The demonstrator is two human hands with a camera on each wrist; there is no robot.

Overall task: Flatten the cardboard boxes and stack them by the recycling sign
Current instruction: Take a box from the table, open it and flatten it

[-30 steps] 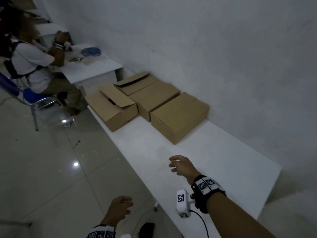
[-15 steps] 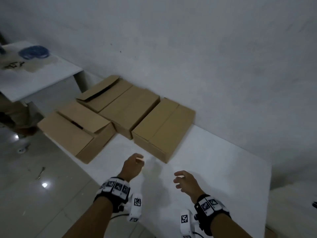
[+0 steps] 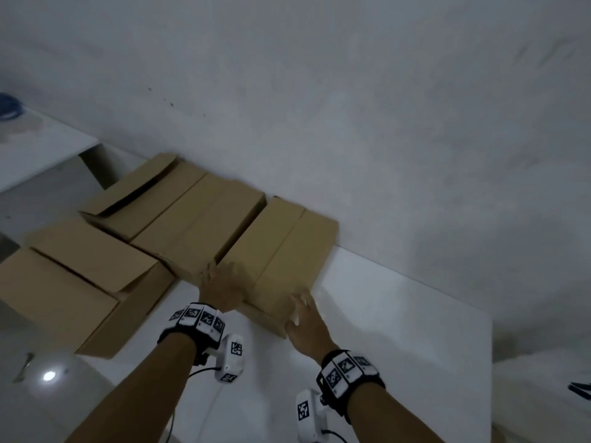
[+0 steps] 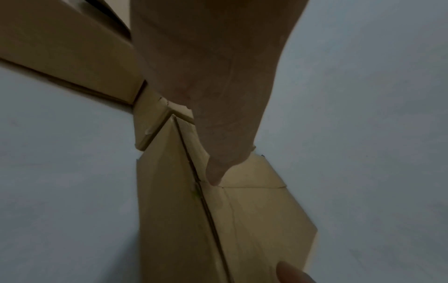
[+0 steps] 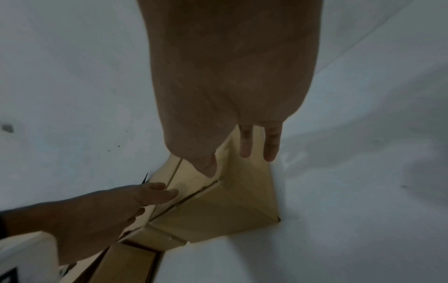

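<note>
Both hands, left [image 3: 224, 287] and right [image 3: 303, 318], fingers spread, touch the box [image 3: 281, 251] at its near end; it runs lengthwise toward the far wall.

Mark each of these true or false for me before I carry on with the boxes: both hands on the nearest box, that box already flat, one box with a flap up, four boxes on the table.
1. Both hands are at the nearest box. True: the left hand and the right hand touch its near end.
2. That box is already flattened. False: it still stands as a full box.
3. The far left box has a raised flap. True.
4. Four boxes sit on the white table. False: three show, a long middle one counted once.
</note>
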